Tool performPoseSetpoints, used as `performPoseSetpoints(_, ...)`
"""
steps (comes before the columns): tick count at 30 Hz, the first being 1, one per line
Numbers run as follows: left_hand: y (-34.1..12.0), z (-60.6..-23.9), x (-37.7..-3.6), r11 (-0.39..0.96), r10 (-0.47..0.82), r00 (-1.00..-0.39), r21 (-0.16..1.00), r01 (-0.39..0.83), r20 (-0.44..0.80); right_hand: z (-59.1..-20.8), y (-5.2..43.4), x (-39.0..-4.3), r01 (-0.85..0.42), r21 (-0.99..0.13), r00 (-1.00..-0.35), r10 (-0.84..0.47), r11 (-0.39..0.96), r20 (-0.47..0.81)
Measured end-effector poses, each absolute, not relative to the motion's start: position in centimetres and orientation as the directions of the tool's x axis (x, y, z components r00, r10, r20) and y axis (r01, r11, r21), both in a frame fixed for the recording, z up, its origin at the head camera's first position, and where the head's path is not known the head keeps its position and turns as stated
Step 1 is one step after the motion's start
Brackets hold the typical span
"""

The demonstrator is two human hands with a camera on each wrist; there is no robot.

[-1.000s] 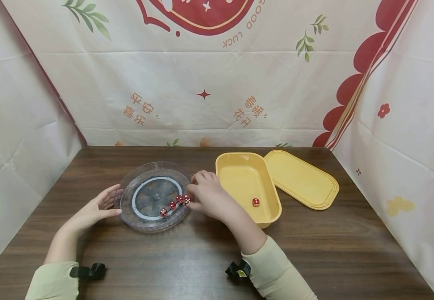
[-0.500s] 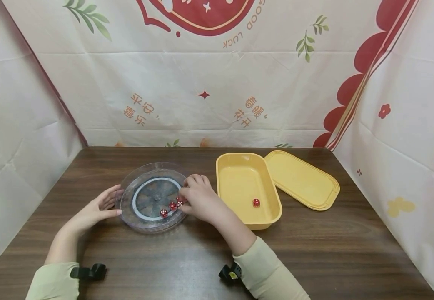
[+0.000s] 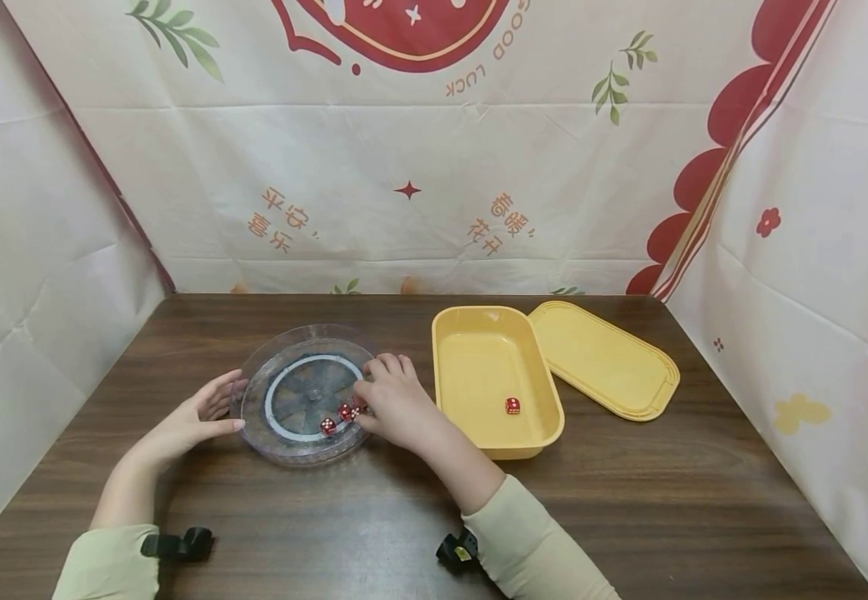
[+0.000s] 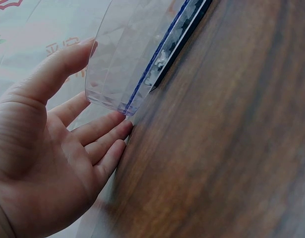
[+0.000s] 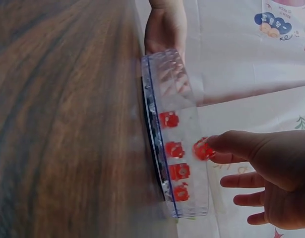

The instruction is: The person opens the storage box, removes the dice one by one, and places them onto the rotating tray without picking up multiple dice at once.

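Dice (image 3: 343,413) lie in a short row on the near-right part of the clear round tray (image 3: 302,393) on the tabletop (image 3: 374,517). In the head view the right hand (image 3: 392,398) covers the right end of that row, its grip bent down onto a die there — the dice lie just left of it. The left hand (image 3: 192,419) rests open against the tray's left rim. One more die (image 3: 512,405) sits in the yellow box (image 3: 496,377), lid (image 3: 605,360) beside it.

From the left wrist, the left hand's straight fingers (image 4: 100,144) touch the tray's clear rim (image 4: 130,54), holding nothing.

From the right wrist, thumb and forefinger pinch a red die (image 5: 202,148) — four others (image 5: 174,149) lie beside it in the tray.
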State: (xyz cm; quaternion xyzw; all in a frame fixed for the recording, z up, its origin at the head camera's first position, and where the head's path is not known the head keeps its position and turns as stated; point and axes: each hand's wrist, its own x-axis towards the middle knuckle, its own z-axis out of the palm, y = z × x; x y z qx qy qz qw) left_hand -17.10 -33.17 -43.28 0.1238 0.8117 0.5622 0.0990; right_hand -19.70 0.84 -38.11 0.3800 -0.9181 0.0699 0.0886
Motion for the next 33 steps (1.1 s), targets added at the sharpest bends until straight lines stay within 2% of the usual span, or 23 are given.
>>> performPoseSetpoints(18,-33.1,-43.2,-17.0,0.349,0.306,-0.952,0.934,0.082,-0.031,-37.4,1.6,-19.6,-0.665,-0.105,-0.747,-0.655,0.739,0.116)
performPoseSetpoints(33,-33.2,-43.2,-17.1,0.354,0.309,-0.95,0.931,0.083,-0.033,-36.3,3.2,-19.4,-0.683,-0.096,-0.726,-0.657,0.725,0.203)
